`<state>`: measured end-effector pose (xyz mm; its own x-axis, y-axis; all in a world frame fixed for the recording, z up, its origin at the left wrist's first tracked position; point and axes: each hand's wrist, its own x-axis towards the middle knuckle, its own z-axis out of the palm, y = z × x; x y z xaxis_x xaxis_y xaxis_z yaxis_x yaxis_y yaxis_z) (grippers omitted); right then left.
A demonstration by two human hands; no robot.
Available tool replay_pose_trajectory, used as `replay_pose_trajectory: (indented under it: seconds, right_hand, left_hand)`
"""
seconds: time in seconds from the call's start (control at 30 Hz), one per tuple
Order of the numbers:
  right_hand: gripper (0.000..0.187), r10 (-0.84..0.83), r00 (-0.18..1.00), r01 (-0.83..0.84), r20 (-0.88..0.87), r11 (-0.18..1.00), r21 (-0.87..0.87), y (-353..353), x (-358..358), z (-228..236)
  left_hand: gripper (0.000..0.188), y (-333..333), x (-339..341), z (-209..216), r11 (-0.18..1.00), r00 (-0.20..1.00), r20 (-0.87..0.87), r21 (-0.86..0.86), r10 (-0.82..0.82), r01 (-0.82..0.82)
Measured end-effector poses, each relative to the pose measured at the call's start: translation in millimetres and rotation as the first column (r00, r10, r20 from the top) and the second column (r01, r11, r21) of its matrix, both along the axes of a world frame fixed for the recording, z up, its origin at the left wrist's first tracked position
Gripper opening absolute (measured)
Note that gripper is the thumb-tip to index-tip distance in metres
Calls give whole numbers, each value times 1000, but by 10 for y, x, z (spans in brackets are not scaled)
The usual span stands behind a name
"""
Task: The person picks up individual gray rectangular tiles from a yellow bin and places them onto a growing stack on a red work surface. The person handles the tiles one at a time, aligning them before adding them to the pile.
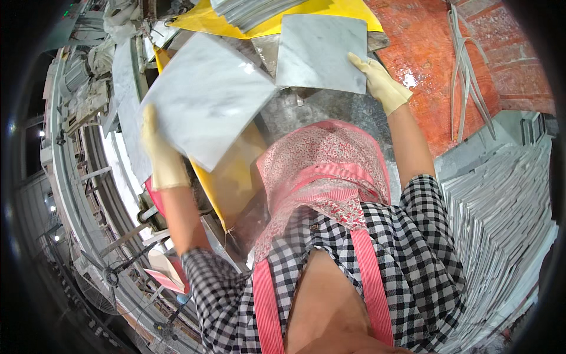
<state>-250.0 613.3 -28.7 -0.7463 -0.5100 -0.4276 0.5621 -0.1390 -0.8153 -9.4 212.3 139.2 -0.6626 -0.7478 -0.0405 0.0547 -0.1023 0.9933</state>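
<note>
My left hand [160, 152], in a cream rubber glove, grips the left edge of a large pale grey-veined stone tile [203, 97]. That tile is turned cornerwise and looks tilted. In a matching glove, my right hand [380, 84] holds the right edge of a second grey marble-look tile [318, 52], its thumb lying on the top face. The two tiles almost meet at a corner between my hands. Fingers beneath both tiles are hidden.
Beyond the tiles, a stack of tiles [250, 10] rests on a yellow sheet [197, 19]. A wet orange-red surface [421, 65] with loose pale straps [466, 76] lies right. Many thin slabs [501, 224] stand stacked at lower right. Machine rails [65, 127] and a fan [97, 289] occupy the left.
</note>
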Motion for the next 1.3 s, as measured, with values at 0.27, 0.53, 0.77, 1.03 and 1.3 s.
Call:
replay_pose_trajectory:
  seconds: [0.27,0.53,0.77,1.03,1.3]
  right_hand:
    - [68,-11,999,19,-36,970,242,-173,46,390]
    - [65,-56,998,63,-31,895,442,-257,137,464]
    - [69,-246,964,264,-101,928,265,-132,141,81]
    - [71,-246,966,259,-81,908,329,304,297,380]
    - [76,-405,911,398,-76,816,419,430,261,212]
  left_hand:
    - [39,955,-1862,-850,863,940,-36,387,-339,325]
    - [52,904,-2511,-800,698,618,609,-142,-497,702]
    - [57,585,-2089,-423,463,699,714,-630,30,624]
    - [38,-1987,1164,-775,239,482,467,-855,741,461]
    - [87,-3221,2436,-1312,956,503,815,-211,288,-204]
